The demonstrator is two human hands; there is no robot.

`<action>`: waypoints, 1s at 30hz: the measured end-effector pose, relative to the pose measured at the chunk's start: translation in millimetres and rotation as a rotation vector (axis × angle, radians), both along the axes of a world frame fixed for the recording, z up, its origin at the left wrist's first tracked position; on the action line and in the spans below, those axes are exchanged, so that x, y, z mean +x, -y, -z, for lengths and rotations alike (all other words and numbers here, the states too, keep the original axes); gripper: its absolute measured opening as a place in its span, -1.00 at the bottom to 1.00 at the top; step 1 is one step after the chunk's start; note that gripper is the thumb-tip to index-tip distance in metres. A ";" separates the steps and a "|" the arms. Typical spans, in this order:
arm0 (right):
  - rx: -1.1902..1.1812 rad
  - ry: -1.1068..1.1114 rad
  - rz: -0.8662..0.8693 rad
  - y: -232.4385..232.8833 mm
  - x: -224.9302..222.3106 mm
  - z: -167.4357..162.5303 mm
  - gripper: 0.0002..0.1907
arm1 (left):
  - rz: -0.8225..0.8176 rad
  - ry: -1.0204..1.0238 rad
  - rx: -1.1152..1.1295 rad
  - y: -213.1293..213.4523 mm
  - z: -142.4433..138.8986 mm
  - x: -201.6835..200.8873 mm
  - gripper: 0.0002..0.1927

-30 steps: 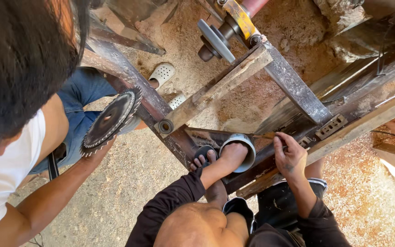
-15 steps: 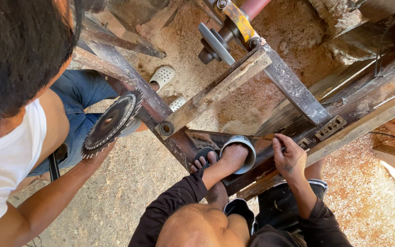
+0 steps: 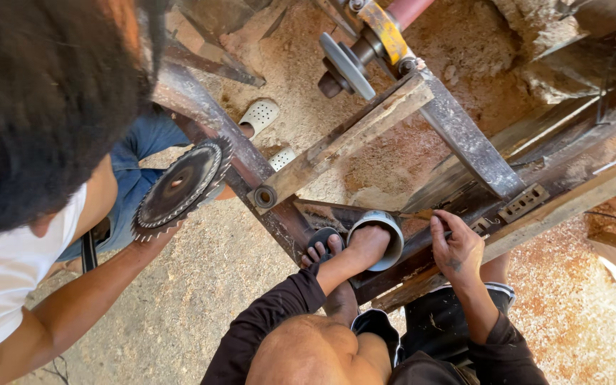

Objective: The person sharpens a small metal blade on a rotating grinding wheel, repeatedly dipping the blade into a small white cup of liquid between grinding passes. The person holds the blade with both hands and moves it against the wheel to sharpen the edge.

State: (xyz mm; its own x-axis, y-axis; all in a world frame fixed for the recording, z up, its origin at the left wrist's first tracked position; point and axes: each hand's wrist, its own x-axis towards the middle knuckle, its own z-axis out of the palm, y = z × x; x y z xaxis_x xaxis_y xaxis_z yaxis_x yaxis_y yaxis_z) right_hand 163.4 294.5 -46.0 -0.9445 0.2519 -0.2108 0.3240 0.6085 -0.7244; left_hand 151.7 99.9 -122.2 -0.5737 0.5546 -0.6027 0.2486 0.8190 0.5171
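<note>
Little has shifted since the earlier frames: the co-worker's saw blade [image 3: 182,187] has tilted slightly and sits a touch higher against the rusty steel frame [image 3: 465,142], while both of the person's hands stay where they were.

Left hand [image 3: 366,244] is clasped over the near rim of a short grey metal ring [image 3: 386,227], which rests against the frame's lower beam. Right hand [image 3: 456,246] lies just right of the ring, fingers curled down onto the beam beside a thin wooden sliver [image 3: 422,214]; whether it actually pinches the sliver cannot be told.

To the left, another person's arm [image 3: 73,314] reaches up to the toothed circular blade. Farther off, a shaft with a grey disc [image 3: 347,65] crosses the frame. Sawdust [image 3: 579,321] covers the ground at right, and a sandalled foot [image 3: 322,246] shows beside the ring.
</note>
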 end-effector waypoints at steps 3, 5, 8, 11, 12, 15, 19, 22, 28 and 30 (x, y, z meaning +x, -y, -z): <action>0.012 -0.023 -0.017 -0.1 -1.0 0.6 -0.76 | -0.001 -0.049 0.055 -0.5 1.2 0.8 -0.84; 0.034 -0.009 -0.022 0.0 -2.1 0.9 -0.76 | 0.003 -0.020 0.016 -1.6 -0.5 -0.3 -0.85; 0.031 -0.029 -0.017 0.7 -3.2 0.5 -0.76 | 0.004 -0.018 -0.013 -1.5 -4.2 -1.6 -0.85; 0.023 -0.045 -0.005 2.3 -3.2 -0.8 -0.76 | -0.011 -0.017 -0.015 0.6 -9.8 -3.3 -0.86; 0.025 -0.051 0.002 3.1 -3.5 -1.1 -0.76 | -0.015 -0.017 -0.012 1.7 -11.0 -4.2 -0.87; 0.047 -0.042 -0.013 3.5 -4.2 -2.2 -0.75 | -0.029 0.002 -0.012 2.9 -12.0 -5.1 -0.88; 0.055 -0.005 -0.004 3.4 -4.2 -3.0 -0.75 | -0.036 0.020 -0.008 4.4 -10.6 -4.5 -0.90; 0.042 -0.021 -0.005 4.5 -1.9 -3.7 -0.75 | -0.060 0.060 -0.017 6.8 -11.4 -1.3 -0.90; 0.068 -0.071 -0.054 6.3 0.7 -5.4 -0.74 | -0.081 0.108 -0.009 9.6 -15.4 0.7 -0.90; 0.076 -0.090 -0.063 7.3 1.1 -6.5 -0.75 | -0.084 0.109 0.004 10.5 -18.2 -1.2 -0.90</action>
State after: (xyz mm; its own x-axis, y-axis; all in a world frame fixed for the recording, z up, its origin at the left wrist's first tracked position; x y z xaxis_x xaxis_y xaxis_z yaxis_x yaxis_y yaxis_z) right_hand 164.5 287.2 -39.5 -0.9732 0.2036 -0.1073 0.2194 0.6796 -0.7000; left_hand 150.6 89.4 -104.0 -0.5498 0.5101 -0.6615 0.1215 0.8323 0.5408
